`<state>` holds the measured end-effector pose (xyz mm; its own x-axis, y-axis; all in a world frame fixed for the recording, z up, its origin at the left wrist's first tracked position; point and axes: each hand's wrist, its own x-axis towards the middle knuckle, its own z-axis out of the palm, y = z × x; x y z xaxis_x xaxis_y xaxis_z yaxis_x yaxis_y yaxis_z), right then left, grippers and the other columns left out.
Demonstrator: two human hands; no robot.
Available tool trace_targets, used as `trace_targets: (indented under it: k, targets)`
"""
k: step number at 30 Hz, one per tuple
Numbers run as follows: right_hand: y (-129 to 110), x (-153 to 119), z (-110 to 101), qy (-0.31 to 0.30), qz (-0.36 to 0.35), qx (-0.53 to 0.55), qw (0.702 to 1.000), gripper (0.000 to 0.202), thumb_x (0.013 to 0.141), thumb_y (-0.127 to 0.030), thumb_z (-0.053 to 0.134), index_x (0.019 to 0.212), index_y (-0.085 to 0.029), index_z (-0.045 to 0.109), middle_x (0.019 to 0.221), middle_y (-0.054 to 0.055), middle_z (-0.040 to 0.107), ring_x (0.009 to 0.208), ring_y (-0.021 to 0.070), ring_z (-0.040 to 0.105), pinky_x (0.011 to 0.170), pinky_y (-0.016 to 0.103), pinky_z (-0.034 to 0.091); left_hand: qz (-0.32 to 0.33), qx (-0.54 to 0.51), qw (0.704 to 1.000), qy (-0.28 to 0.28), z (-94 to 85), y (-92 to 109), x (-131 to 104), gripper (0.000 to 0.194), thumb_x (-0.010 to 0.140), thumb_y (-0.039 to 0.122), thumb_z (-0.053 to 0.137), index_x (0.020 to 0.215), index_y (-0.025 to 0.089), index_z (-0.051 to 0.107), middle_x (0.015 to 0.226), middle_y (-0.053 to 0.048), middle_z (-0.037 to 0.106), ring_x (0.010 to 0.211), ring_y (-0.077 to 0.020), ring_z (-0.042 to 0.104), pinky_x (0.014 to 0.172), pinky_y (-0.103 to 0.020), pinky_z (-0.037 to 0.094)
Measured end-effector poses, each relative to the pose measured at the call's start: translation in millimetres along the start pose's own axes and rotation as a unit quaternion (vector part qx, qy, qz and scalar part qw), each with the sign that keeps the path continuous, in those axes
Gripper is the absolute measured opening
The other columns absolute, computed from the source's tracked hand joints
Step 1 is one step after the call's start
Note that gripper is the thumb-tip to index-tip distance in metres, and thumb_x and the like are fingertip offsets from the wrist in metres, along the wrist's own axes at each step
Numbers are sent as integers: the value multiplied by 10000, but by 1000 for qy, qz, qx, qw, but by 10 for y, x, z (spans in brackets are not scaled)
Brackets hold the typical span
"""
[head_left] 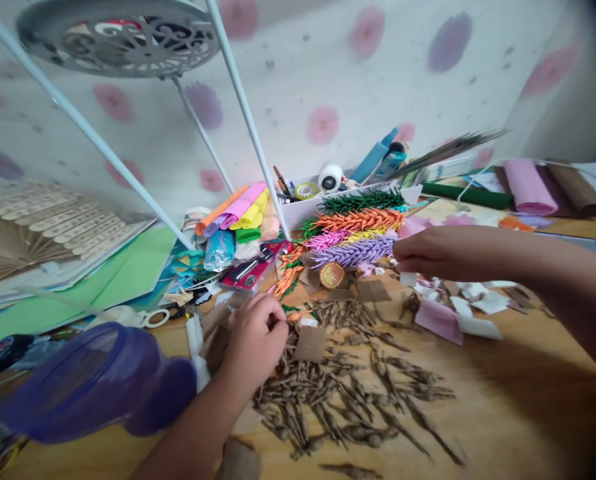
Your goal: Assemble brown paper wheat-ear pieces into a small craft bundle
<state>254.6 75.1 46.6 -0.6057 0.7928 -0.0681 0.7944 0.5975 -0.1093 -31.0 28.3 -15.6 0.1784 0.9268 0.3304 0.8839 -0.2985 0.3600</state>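
Brown twisted papery bits point(291, 393) make up the main heap on the tabletop point(483, 420), dozens of 'em, too tangled for an exact count. One brown square scrap point(310, 343) sits on the heap. Left hand point(261, 330) is at the heap's left edge, fingers curled in; can't tell if it's gripping anything. Right hand point(435, 252) is past the heap's far right side, fingers bent down, one small white scrap point(408, 278) right by the tips, can't tell if it's pinched. Just behind the heap: one round disc point(331, 275), print too small to read, then at least five braided strips point(353, 252) in green, orange, pink, yellow and purple. Right of the heap, a bunch of pink and white scraps point(491, 303); way behind it to the right, rolls point(531, 187): one pink, one dark green, at least two brown. Left of the heap, one see-through purple container point(93, 380). Behind-left of it, one red package point(265, 268), any lettering too blurry, and one three-legged stand point(123, 40).
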Motion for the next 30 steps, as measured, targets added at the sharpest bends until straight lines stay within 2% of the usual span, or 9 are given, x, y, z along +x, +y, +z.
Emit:
trace_targets:
  k: [4, 7, 10, 14, 18, 22, 24, 28, 30]
  targets:
    - [75, -5, 132, -45, -14, 16, 999, 187, 778, -257, 355, 679, -187, 498, 655, 20, 556, 550, 112, 469, 471, 220, 282, 25, 39, 999, 7, 59, 12, 24, 91, 671, 114, 405, 615, 182, 425, 752, -3, 539, 786, -154, 503, 728, -313, 375]
    - [24, 54, 269, 1, -53, 8, 999, 169, 768, -234, 369, 762, -195, 533, 687, 22, 572, 556, 113, 477, 475, 216, 269, 49, 122, 990, 41, 62, 86, 38, 64, 662, 136, 440, 629, 188, 456, 958, -33, 549, 960, -212, 465, 822, -384, 331]
    - [-80, 80, 292, 65, -114, 14, 991, 204, 788, -239, 365, 870, -219, 550, 779, 26, 595, 673, 134, 515, 520, 220, 283, 77, 158, 983, 58, 50, 146, 59, 51, 660, 148, 452, 643, 196, 460, 944, -38, 565, 965, -229, 471, 841, -406, 321]
    - [-148, 68, 281, 107, -139, 21, 984, 226, 804, -215, 362, 897, -210, 568, 877, 37, 592, 760, 135, 525, 577, 221, 310, 91, 95, 988, 83, 80, 132, 55, 59, 663, 139, 443, 657, 198, 443, 752, -9, 583, 771, -175, 536, 723, -317, 403]
    - [-128, 109, 392, 124, -141, 42, 981, 213, 803, -208, 372, 893, -186, 564, 885, 41, 577, 776, 132, 523, 603, 218, 334, 109, 1, 989, 103, 136, 86, -29, 106, 670, 93, 414, 684, 198, 410, 710, 6, 536, 701, -137, 529, 643, -256, 422]
    - [-215, 145, 576, 112, -163, 47, 979, 163, 774, -224, 427, 882, -180, 541, 876, 43, 562, 735, 129, 516, 573, 214, 334, 187, -80, 973, 108, 117, 120, -160, 186, 651, 35, 432, 739, 197, 411, 724, 0, 506, 722, -132, 510, 692, -277, 422]
    - [-293, 143, 655, 98, -176, 33, 979, 141, 773, -231, 429, 843, -172, 537, 822, 46, 558, 686, 125, 506, 558, 215, 330, 215, -87, 967, 102, 81, 159, -204, 222, 644, 12, 441, 772, 193, 430, 739, -5, 514, 734, -131, 503, 706, -284, 419]
    - [-385, 139, 741, 67, -212, 17, 975, 162, 795, -213, 389, 812, -169, 543, 731, 41, 556, 651, 118, 500, 555, 214, 335, 248, -104, 956, 115, 34, 198, -223, 244, 626, -5, 452, 779, 184, 450, 735, -9, 520, 723, -130, 503, 688, -285, 426]
    - [-378, 142, 751, 71, -216, 8, 974, 191, 794, -182, 379, 886, -177, 546, 748, 45, 569, 661, 122, 507, 559, 219, 339, 253, -116, 954, 108, 34, 181, -211, 237, 621, -10, 442, 760, 181, 447, 725, -9, 517, 715, -129, 507, 670, -280, 434]
